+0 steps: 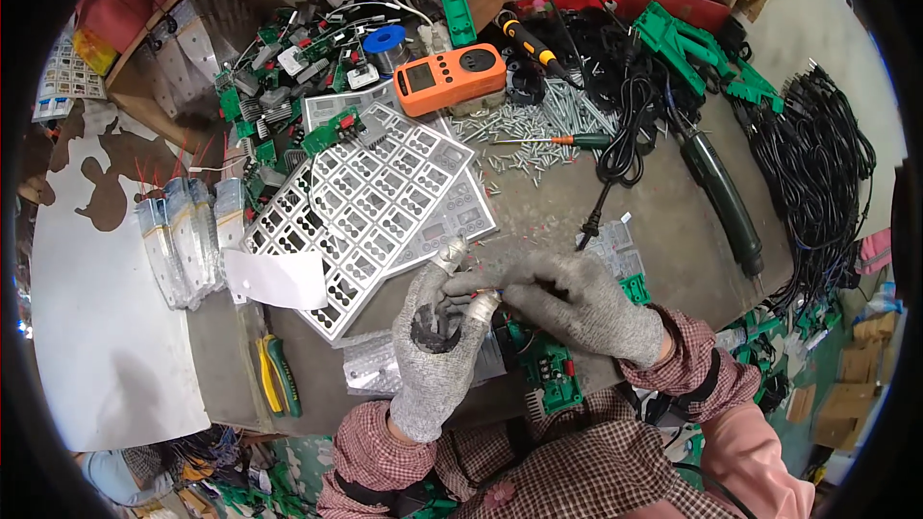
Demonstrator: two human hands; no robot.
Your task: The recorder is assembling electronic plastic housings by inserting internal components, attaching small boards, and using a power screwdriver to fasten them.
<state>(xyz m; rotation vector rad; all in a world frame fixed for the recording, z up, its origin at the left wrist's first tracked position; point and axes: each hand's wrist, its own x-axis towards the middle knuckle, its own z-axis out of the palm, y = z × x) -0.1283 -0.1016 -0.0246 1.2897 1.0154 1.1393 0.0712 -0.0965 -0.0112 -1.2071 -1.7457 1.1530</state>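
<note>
While my left grip (442,356) and right grip (577,303) seem closed on a thin reddish piece (488,291), I judge this step fingertip handling; the next move needs steadiness.

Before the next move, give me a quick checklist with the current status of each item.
1. Left hand and right hand gloved: ok, both in grey gloves.
2. What they hold identified: cannot tell, too small and partly covered.
3. Loose screws contained: not ok, scattered on the bench beyond the hands.
4. Corded dark-green tool away from both hands: ok, lying to their right.
5. Pliers out of the way: ok, lying to the left, untouched.
</note>
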